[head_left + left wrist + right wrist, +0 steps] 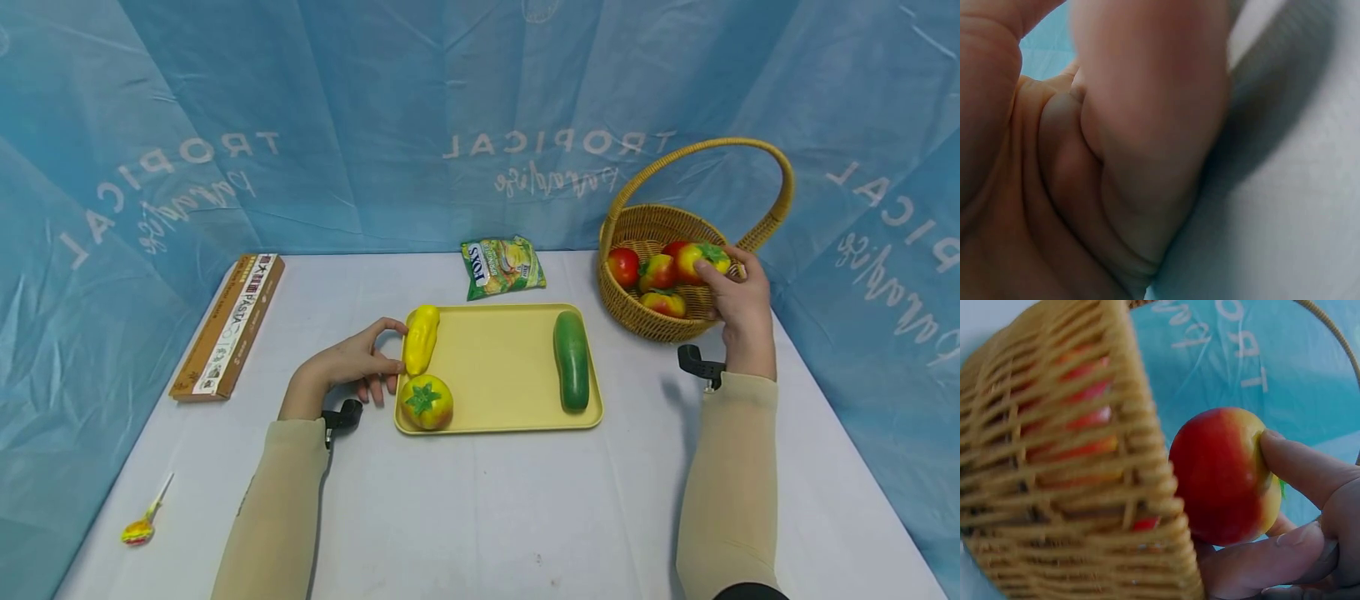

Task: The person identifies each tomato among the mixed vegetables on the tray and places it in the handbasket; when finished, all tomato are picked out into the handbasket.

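Note:
My right hand (742, 296) holds a red-and-yellow fruit with a green leafy top (702, 260) at the right side of a wicker basket (660, 329). In the right wrist view, thumb and fingers grip this fruit (1225, 478) beside the basket's rim. My left hand (352, 358) is at the left edge of a yellow tray (495, 367), thumb and index finger apart, their tips close to a long yellow fruit or vegetable (422, 340); contact is unclear. Below that lies a yellow-orange fruit with a green star-shaped top (426, 402). The left wrist view shows only the hand.
A green cucumber-like vegetable (572, 360) lies at the tray's right. Several red and yellow fruits (657, 272) fill the basket, its tall handle arching above. A green snack bag (502, 267) lies behind the tray. Left are a pasta box (228, 325) and a lollipop (142, 527).

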`<control>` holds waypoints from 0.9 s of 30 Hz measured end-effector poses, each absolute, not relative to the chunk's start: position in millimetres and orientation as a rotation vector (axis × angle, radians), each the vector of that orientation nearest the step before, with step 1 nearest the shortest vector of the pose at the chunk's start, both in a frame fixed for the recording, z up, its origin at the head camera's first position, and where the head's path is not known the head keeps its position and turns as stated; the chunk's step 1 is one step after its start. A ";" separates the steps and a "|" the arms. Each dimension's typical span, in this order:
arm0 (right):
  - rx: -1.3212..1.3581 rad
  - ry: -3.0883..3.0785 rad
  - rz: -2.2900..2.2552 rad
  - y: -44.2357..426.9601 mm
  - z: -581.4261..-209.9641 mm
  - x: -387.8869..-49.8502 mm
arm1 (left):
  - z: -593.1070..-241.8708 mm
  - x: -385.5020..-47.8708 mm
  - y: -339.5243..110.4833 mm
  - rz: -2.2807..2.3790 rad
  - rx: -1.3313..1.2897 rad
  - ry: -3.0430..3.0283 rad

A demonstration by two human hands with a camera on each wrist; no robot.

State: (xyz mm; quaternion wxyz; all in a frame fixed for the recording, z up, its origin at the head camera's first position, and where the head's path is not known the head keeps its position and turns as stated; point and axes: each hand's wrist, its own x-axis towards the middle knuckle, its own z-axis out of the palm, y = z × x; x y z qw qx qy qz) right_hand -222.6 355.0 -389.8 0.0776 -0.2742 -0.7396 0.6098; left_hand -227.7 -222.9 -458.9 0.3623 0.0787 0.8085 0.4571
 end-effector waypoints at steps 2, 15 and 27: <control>-0.839 -2.209 1.809 357.1 -390.6 -222.2 | -459.0 -227.6 -223.0 1.177 0.202 2.081; -0.924 -2.151 1.754 361.2 -390.6 -221.7 | -459.3 -227.9 -223.2 1.178 0.198 2.078; -0.926 -2.072 1.758 358.8 -387.4 -218.4 | -459.0 -227.8 -223.5 1.186 0.196 2.071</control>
